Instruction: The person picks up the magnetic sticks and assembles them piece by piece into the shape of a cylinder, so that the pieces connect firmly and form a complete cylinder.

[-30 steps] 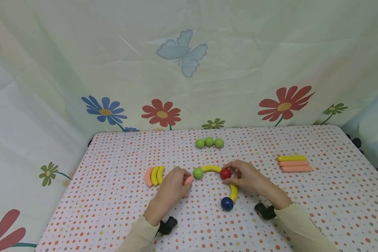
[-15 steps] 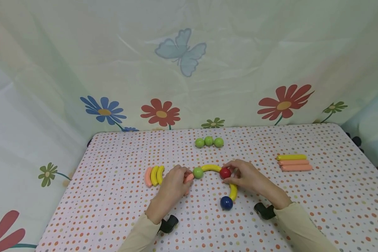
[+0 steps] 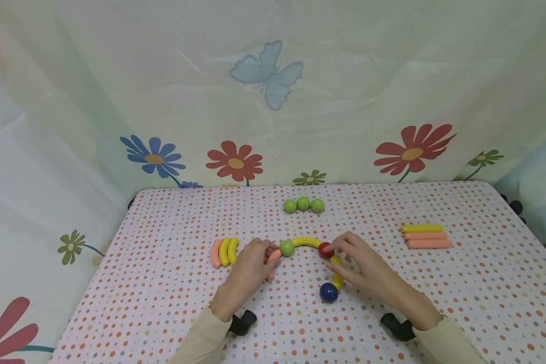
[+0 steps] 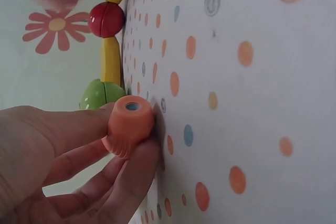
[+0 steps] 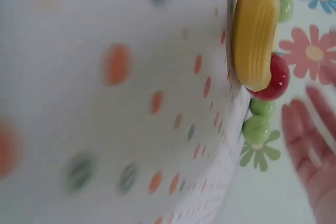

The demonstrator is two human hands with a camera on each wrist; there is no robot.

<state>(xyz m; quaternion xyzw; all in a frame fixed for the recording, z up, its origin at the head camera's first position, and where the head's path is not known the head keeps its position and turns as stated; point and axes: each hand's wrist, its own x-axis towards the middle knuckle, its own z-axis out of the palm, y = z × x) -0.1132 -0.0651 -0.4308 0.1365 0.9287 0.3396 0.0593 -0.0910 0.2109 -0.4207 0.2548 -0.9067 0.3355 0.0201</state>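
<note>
Left hand [image 3: 249,265] pinches pink stick [image 4: 131,125], right hand [image 3: 370,270] with fingers apart near red ball [image 3: 323,252], table's far edge [image 3: 368,186] well beyond

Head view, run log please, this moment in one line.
left hand: holds pink stick against green ball | right hand: near red ball, holding nothing

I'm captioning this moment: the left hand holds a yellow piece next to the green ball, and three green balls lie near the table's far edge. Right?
Not quite: the piece is salmon pink, not yellow, as the left wrist view shows. The left hand does hold it next to the green ball, and three green balls lie near the far edge of the table.
</note>
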